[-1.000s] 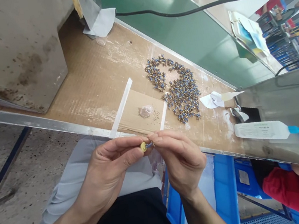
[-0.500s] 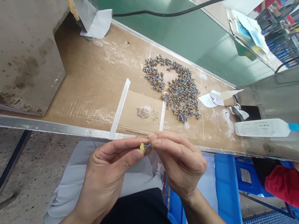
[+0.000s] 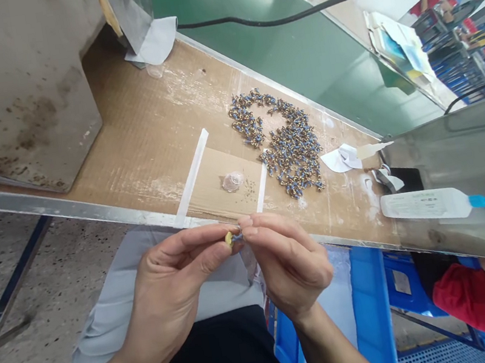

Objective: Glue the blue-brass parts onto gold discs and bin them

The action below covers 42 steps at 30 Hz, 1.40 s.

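My left hand [image 3: 169,282] pinches a small yellow-and-blue piece [image 3: 229,239] between thumb and index finger, just past the bench's front edge. Its round yellow end lies at my left fingertips, and a thin blue part points right. Closed in a pinch, my right hand [image 3: 289,260] meets the blue end; whatever its fingertips grip is too small and covered to make out. Beyond my hands, a little clear dish [image 3: 232,181] rests on a cardboard sheet [image 3: 205,175], with tiny dark bits [image 3: 250,189] scattered beside it. Farther back lies a pile of blue and brass-coloured pieces [image 3: 295,148].
At left stands a stained grey machine housing [image 3: 18,100]. White paper [image 3: 341,158] and a bottle with a blue nozzle [image 3: 425,205] lie at right. A black cable [image 3: 290,16] crosses the back. Below right are a blue tray [image 3: 368,309] and a person's red sleeve [image 3: 478,304].
Both hands keep the same pinch around the small piece, with only a very slight shift. The whole view has moved a little; the pile and dish look unchanged.
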Each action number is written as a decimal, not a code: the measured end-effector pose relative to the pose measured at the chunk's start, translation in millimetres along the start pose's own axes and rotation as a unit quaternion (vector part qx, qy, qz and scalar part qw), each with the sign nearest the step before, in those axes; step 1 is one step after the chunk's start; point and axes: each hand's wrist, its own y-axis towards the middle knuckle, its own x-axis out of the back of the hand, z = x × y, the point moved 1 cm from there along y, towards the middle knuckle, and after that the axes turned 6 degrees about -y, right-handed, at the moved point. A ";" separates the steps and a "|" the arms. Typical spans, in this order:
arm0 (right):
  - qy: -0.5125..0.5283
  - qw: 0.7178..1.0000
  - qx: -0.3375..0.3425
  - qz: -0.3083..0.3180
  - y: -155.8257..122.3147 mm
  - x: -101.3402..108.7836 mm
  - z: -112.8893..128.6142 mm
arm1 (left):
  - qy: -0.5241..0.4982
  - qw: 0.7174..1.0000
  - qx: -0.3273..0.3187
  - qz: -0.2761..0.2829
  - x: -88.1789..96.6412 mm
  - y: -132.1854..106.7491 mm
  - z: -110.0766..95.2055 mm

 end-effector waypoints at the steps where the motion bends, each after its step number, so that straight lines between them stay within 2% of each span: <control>1: -0.005 1.000 0.003 -0.003 -0.7 0.1 -0.5 | 0.008 1.000 0.004 -0.006 0.4 -1.0 0.4; 5: -0.038 0.999 0.025 -0.012 -6.3 -0.1 -3.3 | 0.048 0.999 0.007 -0.012 0.4 -2.3 1.1; 10: -0.079 0.994 0.064 -0.034 -12.8 -3.3 -4.0 | 0.101 0.994 -0.038 -0.004 -2.9 -2.0 -1.4; 18: -0.084 0.989 0.115 -0.043 -18.8 -8.6 1.3 | 0.168 0.980 -0.095 -0.048 -4.6 -5.5 -2.8; 23: -0.097 0.990 0.098 -0.039 -21.1 -11.2 3.4 | 0.188 0.973 -0.115 -0.063 -7.8 -5.4 -5.5; 27: -0.110 0.989 0.079 -0.062 -22.5 -14.9 5.6 | 0.208 0.966 -0.126 -0.085 -10.6 -4.4 -7.2; 35: -0.098 0.990 0.070 -0.067 -23.2 -17.5 6.2 | 0.223 0.959 -0.146 -0.093 -14.2 -3.5 -10.8; 38: -0.065 0.994 0.079 -0.048 -19.7 -13.3 6.1 | 0.231 0.958 -0.141 -0.092 -12.7 -2.3 -11.9; 40: -0.026 0.998 0.057 -0.031 -16.1 -7.9 5.4 | 0.233 0.959 -0.131 -0.097 -11.1 -1.9 -12.4; 42: 0.010 1.000 -0.016 -0.018 -11.4 -1.6 3.8 | 0.236 0.959 -0.120 -0.102 -10.1 -2.1 -12.8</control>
